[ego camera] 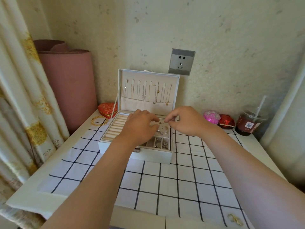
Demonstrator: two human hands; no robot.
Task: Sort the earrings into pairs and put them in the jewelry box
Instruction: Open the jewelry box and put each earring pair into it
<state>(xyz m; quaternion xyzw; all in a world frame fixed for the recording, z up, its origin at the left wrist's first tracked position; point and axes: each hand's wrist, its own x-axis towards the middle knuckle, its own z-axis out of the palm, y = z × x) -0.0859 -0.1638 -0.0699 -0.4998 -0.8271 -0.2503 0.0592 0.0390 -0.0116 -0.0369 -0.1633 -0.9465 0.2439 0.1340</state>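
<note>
The white jewelry box [153, 155] stands open at the middle of the table, its lid upright with several necklaces [154, 92] hanging inside. Several small earrings [162, 132] sit on the cream earring panel, and more lie in the front compartments [160, 144]. My left hand [140, 124] is over the box with curled fingers touching the panel; what it holds is hidden. My right hand [183, 120] hovers over the box's right side, thumb and forefinger pinched together on something too small to make out.
A gold hair clip [235, 219] lies on the checked cloth [189, 179] near the front right. Gold bangles [99, 121] and a red heart box [108, 109] sit left of the jewelry box. A pink box [211, 116], a red box [227, 122] and a drink cup [250, 121] stand right.
</note>
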